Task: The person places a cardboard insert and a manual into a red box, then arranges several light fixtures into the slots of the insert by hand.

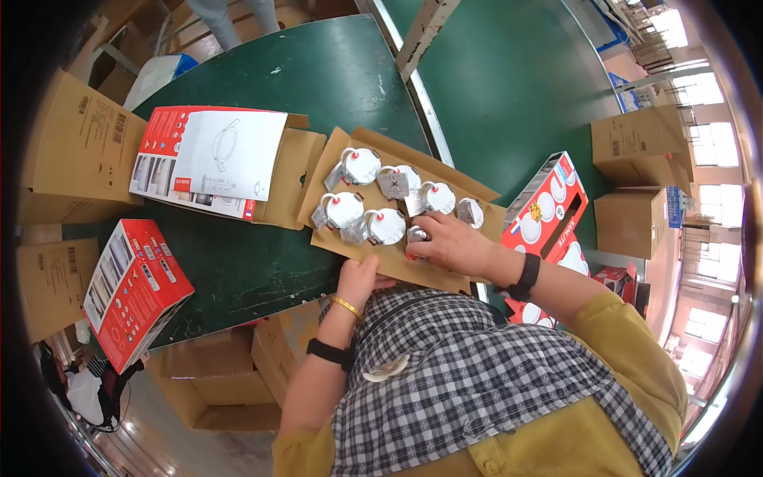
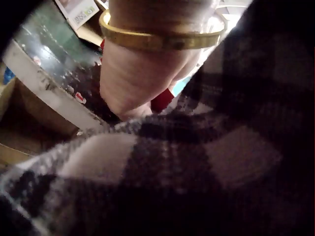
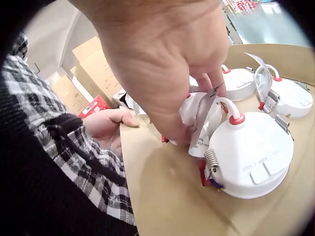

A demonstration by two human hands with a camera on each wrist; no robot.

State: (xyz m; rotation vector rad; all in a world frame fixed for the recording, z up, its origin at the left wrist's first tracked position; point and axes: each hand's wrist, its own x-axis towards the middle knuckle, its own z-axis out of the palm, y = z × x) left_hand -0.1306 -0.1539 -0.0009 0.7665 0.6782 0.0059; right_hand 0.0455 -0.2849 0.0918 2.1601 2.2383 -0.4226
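An open cardboard tray (image 1: 380, 261) lies on the green table (image 1: 314, 87), close to the checked apron. Several white round downlights (image 1: 387, 227) with red cable grommets and spring clips stand in it in rows. My right hand (image 1: 457, 246) reaches in from the right and grips one downlight (image 3: 188, 112) in the near row; the palm hides part of it. Beside that hand in the right wrist view is another downlight (image 3: 253, 157). My left hand (image 1: 360, 278) pinches the tray's near edge, thumb on top. The left wrist view shows mostly apron cloth.
Left of the tray, a red-and-white box (image 1: 163, 151) lies under a printed leaflet (image 1: 230, 151). Another red box (image 1: 135, 294) stands at the table's left edge. A red box (image 1: 548, 211) and cartons (image 1: 636, 143) stand right. A metal post (image 1: 421, 40) rises behind.
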